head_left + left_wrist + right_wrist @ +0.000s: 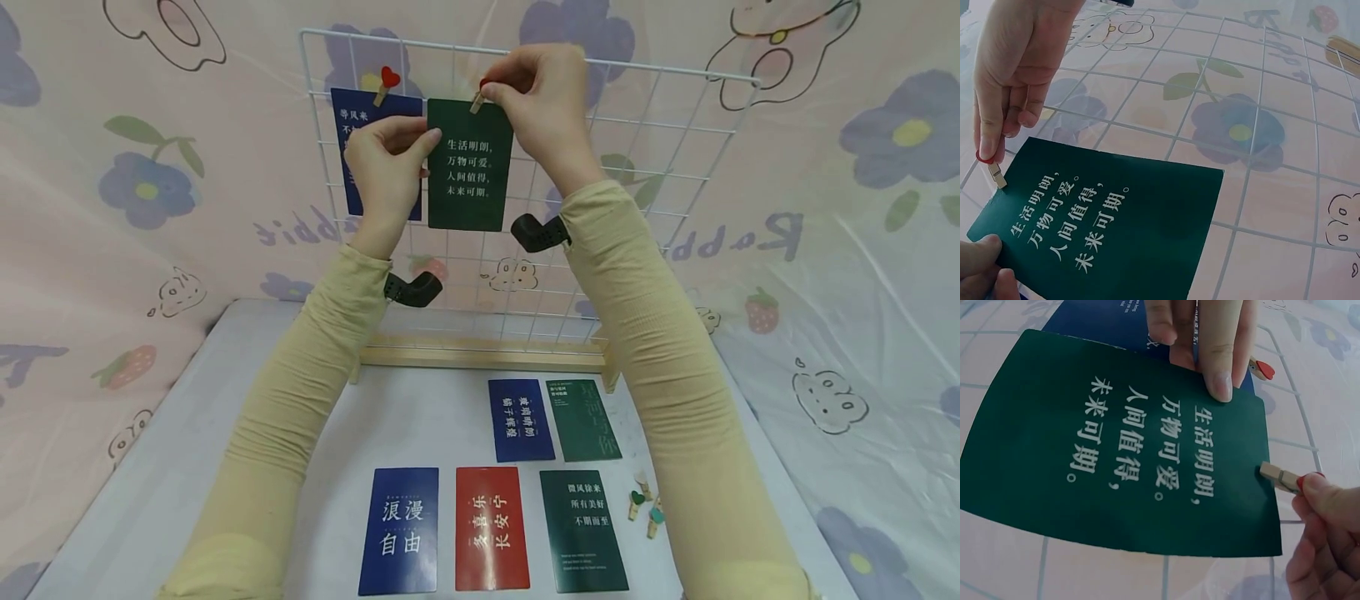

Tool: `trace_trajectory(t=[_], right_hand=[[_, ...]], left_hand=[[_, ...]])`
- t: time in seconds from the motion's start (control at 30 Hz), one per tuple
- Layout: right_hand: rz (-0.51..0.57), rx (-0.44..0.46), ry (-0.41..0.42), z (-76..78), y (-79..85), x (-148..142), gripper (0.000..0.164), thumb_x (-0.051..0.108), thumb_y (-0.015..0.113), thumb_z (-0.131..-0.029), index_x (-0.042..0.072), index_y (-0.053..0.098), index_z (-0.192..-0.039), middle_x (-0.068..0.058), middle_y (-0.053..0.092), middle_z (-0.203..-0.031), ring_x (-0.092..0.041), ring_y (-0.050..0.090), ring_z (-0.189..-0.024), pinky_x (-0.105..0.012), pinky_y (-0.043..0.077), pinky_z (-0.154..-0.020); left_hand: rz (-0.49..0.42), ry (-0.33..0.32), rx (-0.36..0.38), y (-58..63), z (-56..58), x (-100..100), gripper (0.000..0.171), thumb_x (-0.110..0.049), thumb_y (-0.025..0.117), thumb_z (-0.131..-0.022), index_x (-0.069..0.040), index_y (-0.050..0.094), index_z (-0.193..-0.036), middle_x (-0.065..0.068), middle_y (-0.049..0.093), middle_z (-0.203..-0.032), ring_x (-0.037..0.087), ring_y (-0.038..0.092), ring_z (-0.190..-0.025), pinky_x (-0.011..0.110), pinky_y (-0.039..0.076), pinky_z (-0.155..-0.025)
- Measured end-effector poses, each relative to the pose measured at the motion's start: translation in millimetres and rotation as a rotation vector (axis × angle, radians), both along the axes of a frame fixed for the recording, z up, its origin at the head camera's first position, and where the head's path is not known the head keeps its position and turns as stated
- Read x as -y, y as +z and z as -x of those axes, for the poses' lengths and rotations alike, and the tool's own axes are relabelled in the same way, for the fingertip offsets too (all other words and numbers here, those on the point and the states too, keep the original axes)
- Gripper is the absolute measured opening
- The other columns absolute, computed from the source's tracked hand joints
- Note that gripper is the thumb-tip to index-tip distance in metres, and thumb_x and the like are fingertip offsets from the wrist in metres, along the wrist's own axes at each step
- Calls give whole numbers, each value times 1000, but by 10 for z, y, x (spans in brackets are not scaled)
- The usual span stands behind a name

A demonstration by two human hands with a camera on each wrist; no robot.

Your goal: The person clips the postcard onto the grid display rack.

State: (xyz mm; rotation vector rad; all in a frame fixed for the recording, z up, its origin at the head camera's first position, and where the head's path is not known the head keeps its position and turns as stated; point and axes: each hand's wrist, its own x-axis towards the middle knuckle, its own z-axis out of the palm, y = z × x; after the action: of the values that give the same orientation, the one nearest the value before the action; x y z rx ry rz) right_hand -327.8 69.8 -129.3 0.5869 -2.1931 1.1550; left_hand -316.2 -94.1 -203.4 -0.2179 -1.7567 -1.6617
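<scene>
White table (420,421), flowered backdrop (255,100) — green card (468,171) in left hand (388,167), clip (477,102) in right hand (551,108)

the hand-held dark green rectangular card (470,167) bears white characters, the tan wooden clothespin (1279,477) is tipped with red, and the clipped navy-blue rectangular card (360,102) has white characters. the fabric sleeves (277,417) are plain pale yellow, while the pinkish cloth backdrop (255,117) is patterned with purple, yellow-centred flowers (918,104).

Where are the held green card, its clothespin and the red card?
Held green card (470,165): head view, middle of its printed face.
Clothespin (1280,477): right wrist view, its wooden body.
Red card (492,528): head view, middle of its face.
</scene>
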Motion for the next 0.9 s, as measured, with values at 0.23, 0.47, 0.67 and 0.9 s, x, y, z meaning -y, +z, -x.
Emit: trace_trajectory(t=[0.23, 0.47, 0.67, 0.9], right_hand=[[-63, 12, -43, -15, 31, 40, 13, 13, 69, -90, 3, 75, -95, -5, 71, -92, -10, 64, -77, -18, 49, -70], [-80, 30, -56, -19, 43, 70, 12, 12, 67, -90, 3, 74, -95, -5, 71, -92, -10, 64, -78, -18, 48, -68], [-91, 36, -63, -36, 61, 96, 14, 13, 67, -91, 3, 74, -97, -5, 71, -95, -11, 64, -80, -18, 49, -70], [-96, 53, -65, -52, 51, 95, 16, 15, 66, -92, 5, 74, -101, -5, 71, -99, -12, 64, -85, -17, 48, -76]], left_hand=[[-1, 6, 8, 16, 11, -9, 21, -15, 77, -81, -2, 75, -97, 8, 72, -89, 19, 62, -64, 19, 51, -53], [12, 22, 5, 13, 11, -14, 18, -14, 76, -82, -2, 75, -97, 6, 72, -89, 17, 64, -69, 19, 53, -57], [26, 25, 5, 33, 1, -5, 17, -12, 75, -83, -2, 75, -97, 6, 72, -89, 13, 65, -73, 19, 53, -60], [49, 37, 43, 32, -24, -8, 18, -12, 72, -86, -5, 75, -102, 5, 72, -94, 13, 65, -76, 18, 54, -64]])
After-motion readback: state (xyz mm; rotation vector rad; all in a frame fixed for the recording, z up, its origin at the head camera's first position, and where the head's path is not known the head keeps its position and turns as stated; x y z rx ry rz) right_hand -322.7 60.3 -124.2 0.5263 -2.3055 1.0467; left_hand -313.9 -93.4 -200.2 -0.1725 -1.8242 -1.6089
